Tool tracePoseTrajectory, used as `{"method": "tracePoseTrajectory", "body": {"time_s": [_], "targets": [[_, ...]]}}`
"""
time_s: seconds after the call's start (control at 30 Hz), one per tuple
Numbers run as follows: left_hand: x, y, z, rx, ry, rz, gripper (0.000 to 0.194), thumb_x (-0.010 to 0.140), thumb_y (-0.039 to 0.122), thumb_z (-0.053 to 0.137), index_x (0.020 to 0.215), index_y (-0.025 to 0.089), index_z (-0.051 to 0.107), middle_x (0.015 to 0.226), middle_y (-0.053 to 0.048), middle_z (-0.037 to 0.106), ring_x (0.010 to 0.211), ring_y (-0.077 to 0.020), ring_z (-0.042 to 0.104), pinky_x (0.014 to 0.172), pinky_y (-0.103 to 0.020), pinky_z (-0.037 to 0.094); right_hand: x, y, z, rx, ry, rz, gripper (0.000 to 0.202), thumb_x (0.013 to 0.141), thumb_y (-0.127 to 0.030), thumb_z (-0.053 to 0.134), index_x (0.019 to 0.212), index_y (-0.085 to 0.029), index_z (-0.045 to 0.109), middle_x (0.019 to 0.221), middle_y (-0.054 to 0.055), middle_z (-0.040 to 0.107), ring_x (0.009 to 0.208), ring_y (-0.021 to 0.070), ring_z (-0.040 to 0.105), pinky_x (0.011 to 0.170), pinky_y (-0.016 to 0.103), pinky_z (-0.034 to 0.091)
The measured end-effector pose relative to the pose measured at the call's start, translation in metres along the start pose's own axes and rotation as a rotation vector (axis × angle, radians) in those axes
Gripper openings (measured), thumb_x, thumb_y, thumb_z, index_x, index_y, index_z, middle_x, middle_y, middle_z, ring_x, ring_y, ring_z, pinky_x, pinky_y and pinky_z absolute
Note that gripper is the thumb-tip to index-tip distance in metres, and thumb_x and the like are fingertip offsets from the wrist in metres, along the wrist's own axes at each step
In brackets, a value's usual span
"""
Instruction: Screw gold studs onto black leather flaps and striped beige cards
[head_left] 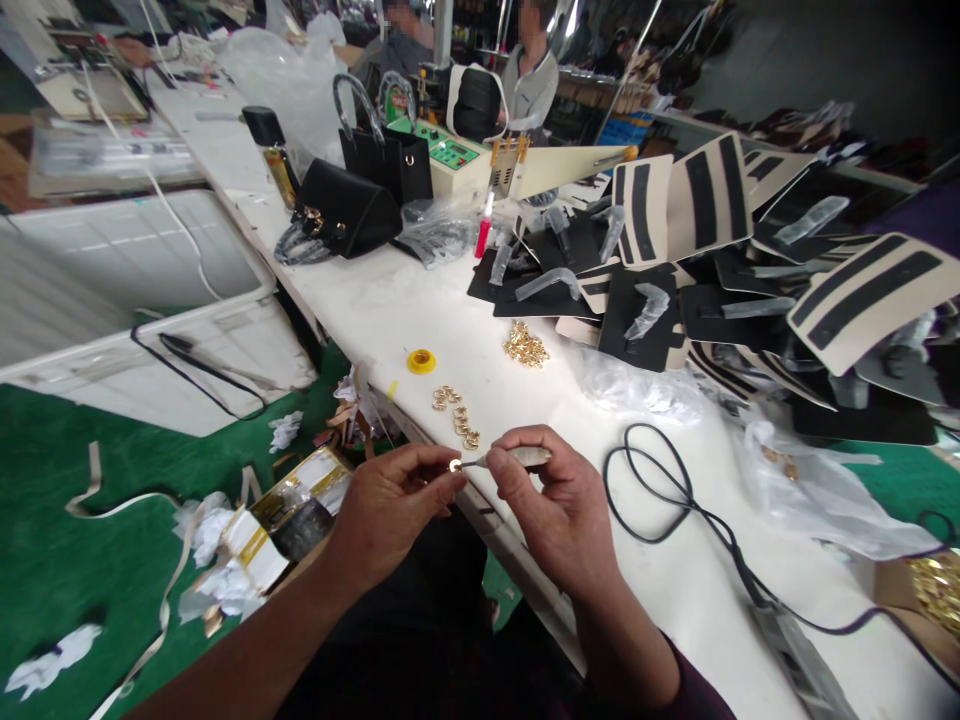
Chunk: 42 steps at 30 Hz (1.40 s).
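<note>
Between thumb and fingers, my left hand pinches a small gold metal piece at the table's front edge. A thin-tipped tool with a pale handle is gripped in my right hand, its tip touching or very near the gold piece. Just beyond my hands, several gold rings lie in a loose row on the white table. Farther back sit a pile of gold pieces and a yellow spool.
Black panels with plastic-wrapped handles cover the right side. A black cable loops right of my hands. Black handbags and a red-and-white bottle stand behind. A white bin is at left. People are in the background.
</note>
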<state>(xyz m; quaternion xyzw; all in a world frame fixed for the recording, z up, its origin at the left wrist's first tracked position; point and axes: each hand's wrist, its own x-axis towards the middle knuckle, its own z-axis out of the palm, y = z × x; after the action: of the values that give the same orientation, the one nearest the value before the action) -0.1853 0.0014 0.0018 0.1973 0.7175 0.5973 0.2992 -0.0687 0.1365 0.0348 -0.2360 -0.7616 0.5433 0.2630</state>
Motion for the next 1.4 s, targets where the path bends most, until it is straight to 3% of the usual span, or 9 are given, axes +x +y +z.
{"method": "tracePoseTrajectory", "body": {"time_s": [0.27, 0.5, 0.7, 0.87, 1.03, 1.23, 1.33, 1.4], "targets": [[0.001, -0.007, 0.0, 0.191, 0.034, 0.131, 0.027, 0.08, 0.043, 0.078, 0.094, 0.02, 0.08, 0.085, -0.005, 0.078, 0.067, -0.0174, 0.07, 0.059, -0.025, 0.056, -0.001, -0.003, -0.001, -0.145, -0.068, -0.126, 0.01, 0.092, -0.029, 0.066, 0.088, -0.02, 0.069, 0.079, 0.0, 0.069, 0.065, 0.0118, 0.061, 0.057, 0.021, 0.045], [0.007, -0.022, 0.001, 0.194, 0.032, 0.097, 0.031, 0.08, 0.042, 0.078, 0.103, 0.021, 0.077, 0.085, -0.003, 0.077, 0.068, -0.0171, 0.069, 0.061, -0.026, 0.055, 0.002, 0.011, -0.012, 0.123, 0.093, 0.082, 0.021, 0.093, -0.041, 0.069, 0.087, -0.021, 0.066, 0.065, -0.003, 0.062, 0.06, 0.0128, 0.056, 0.061, 0.025, 0.046], [0.035, -0.036, -0.002, 0.227, 0.061, 0.03, 0.034, 0.077, 0.048, 0.077, 0.094, 0.019, 0.074, 0.083, -0.004, 0.077, 0.07, -0.0187, 0.069, 0.062, -0.027, 0.053, 0.016, 0.056, -0.03, 0.434, 0.15, 0.206, 0.023, 0.089, -0.043, 0.074, 0.088, -0.021, 0.066, 0.064, -0.004, 0.059, 0.057, 0.0122, 0.052, 0.059, 0.026, 0.043], [0.07, -0.04, -0.006, 0.468, 0.067, 0.074, 0.032, 0.08, 0.047, 0.07, 0.095, 0.02, 0.076, 0.084, -0.003, 0.076, 0.076, -0.0211, 0.069, 0.071, -0.031, 0.053, 0.026, 0.084, -0.04, 0.604, 0.254, 0.279, 0.024, 0.087, -0.042, 0.077, 0.089, -0.02, 0.065, 0.064, -0.004, 0.058, 0.054, 0.0113, 0.049, 0.055, 0.025, 0.039], [0.097, -0.042, -0.001, 0.786, -0.013, 0.283, 0.026, 0.089, 0.043, 0.062, 0.096, 0.022, 0.075, 0.092, -0.004, 0.072, 0.086, -0.0218, 0.068, 0.084, -0.034, 0.052, 0.028, 0.089, -0.047, 0.645, 0.248, 0.294, 0.024, 0.088, -0.041, 0.075, 0.087, -0.019, 0.066, 0.065, -0.004, 0.058, 0.055, 0.0111, 0.05, 0.055, 0.025, 0.039], [0.101, -0.043, -0.003, 0.985, 0.047, 0.294, 0.034, 0.09, 0.049, 0.061, 0.111, 0.025, 0.07, 0.074, 0.003, 0.061, 0.07, -0.0193, 0.063, 0.07, -0.031, 0.049, 0.029, 0.089, -0.053, 0.656, 0.25, 0.312, 0.028, 0.088, -0.045, 0.074, 0.086, -0.019, 0.065, 0.066, -0.003, 0.057, 0.056, 0.0114, 0.049, 0.056, 0.026, 0.039], [0.108, -0.032, -0.003, 0.968, 0.107, 0.335, 0.037, 0.09, 0.053, 0.062, 0.113, 0.024, 0.066, 0.074, 0.004, 0.06, 0.067, -0.0175, 0.062, 0.067, -0.029, 0.047, 0.03, 0.088, -0.056, 0.662, 0.252, 0.312, 0.029, 0.089, -0.046, 0.073, 0.085, -0.019, 0.065, 0.066, -0.003, 0.056, 0.056, 0.0115, 0.049, 0.057, 0.027, 0.038], [0.121, -0.016, 0.005, 0.976, 0.085, 0.421, 0.033, 0.092, 0.052, 0.06, 0.109, 0.025, 0.067, 0.085, 0.001, 0.066, 0.073, -0.0175, 0.064, 0.071, -0.028, 0.048, 0.03, 0.088, -0.057, 0.671, 0.252, 0.309, 0.029, 0.089, -0.046, 0.073, 0.085, -0.019, 0.064, 0.065, -0.003, 0.056, 0.057, 0.0115, 0.048, 0.057, 0.027, 0.038]]}}
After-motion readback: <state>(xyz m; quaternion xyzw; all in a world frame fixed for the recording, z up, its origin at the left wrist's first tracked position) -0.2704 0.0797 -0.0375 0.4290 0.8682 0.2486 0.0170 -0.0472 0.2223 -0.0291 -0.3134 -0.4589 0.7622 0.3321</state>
